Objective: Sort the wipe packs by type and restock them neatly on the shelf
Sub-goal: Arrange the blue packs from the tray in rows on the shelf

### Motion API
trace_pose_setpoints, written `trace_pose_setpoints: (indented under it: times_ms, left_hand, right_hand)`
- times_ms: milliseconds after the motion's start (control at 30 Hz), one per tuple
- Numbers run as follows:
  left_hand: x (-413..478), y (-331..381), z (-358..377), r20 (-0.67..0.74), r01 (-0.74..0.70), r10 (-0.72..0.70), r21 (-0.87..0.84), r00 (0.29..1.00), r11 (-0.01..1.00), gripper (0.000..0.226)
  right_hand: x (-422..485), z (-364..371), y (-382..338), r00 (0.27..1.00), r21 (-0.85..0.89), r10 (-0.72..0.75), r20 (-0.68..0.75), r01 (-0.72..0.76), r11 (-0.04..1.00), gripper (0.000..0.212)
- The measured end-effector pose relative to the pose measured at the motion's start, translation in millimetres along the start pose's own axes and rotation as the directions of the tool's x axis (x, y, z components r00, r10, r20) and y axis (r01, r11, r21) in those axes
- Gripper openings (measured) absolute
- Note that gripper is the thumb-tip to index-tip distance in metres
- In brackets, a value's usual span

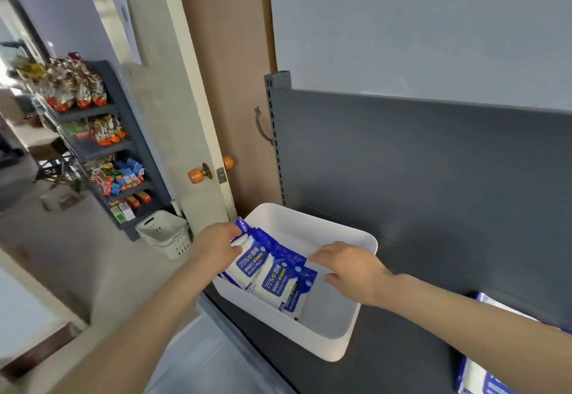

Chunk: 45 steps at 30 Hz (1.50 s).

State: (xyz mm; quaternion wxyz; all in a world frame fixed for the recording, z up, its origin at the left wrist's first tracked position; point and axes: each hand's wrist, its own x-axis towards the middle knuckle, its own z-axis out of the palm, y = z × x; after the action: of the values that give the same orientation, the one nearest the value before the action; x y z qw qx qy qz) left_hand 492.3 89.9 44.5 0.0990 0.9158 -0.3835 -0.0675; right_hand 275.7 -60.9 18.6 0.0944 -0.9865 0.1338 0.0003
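Left hand (216, 243), right hand (353, 266) at wipe packs (274, 274) in white bin (335, 325)

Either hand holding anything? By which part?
Left hand grips the leftmost alcohol wipe pack by its upper end; right hand is open, holding nothing.

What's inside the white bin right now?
Blue-and-white alcohol wipe packs lean at the left of the bin; left hand grips them, open right hand touches their edge. Anything beneath them is hidden.
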Motion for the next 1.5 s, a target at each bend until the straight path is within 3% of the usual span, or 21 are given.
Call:
trace_pose_setpoints:
  times_ms: [200,300,400,533,700,967,1367,1500]
  left_hand:
    - [15.4,-16.9,26.6,0.031,0.009,-0.011,0.062,0.999,0.998,0.043]
    - [19.9,-10.9,35.2,-0.042,-0.026,0.038,0.247,0.998,0.969,0.055]
    - [26.2,-8.9,43.5,-0.048,0.001,0.018,0.374,0.999,0.927,0.067]
    - [35.9,-8.6,48.7,-0.022,0.035,-0.029,0.388,0.999,0.921,0.068]
    - [34.3,-5.1,52.1,-0.011,0.006,-0.003,0.315,1.0,0.949,0.064]
    - [23.6,-7.1,56.4,-0.012,0.026,-0.024,0.123,1.0,0.992,0.06]
    - [7.1,-8.4,51.2,-0.094,0.019,-0.022,-0.034,0.995,0.999,0.055]
    - [-2.3,-3.1,42.3,-0.108,-0.008,0.001,-0.069,0.994,0.998,0.054]
  right_hand:
    - [73.5,30.4,-32.4,0.977,-0.138,-0.176,0.118,0.192,0.972,0.061]
    - [97.5,47.4,-37.7,0.948,-0.251,-0.279,0.154,0.311,0.917,0.071]
    - [105.1,55.0,-38.8,0.955,-0.254,-0.274,0.118,0.296,0.921,0.068]
    - [108.6,61.9,-32.4,0.955,-0.256,-0.284,0.084,0.297,0.92,0.057]
    - [105.5,64.3,-21.5,0.94,-0.201,-0.317,0.129,0.337,0.92,0.053]
    - [98.2,50.8,-10.6,0.896,-0.238,-0.312,0.316,0.394,0.888,0.046]
    - [68.5,54.1,-0.3,0.935,-0.215,-0.122,0.333,0.201,0.956,0.041]
    - [49.0,44.7,-4.6,0.969,-0.175,-0.047,0.242,0.092,0.98,0.034]
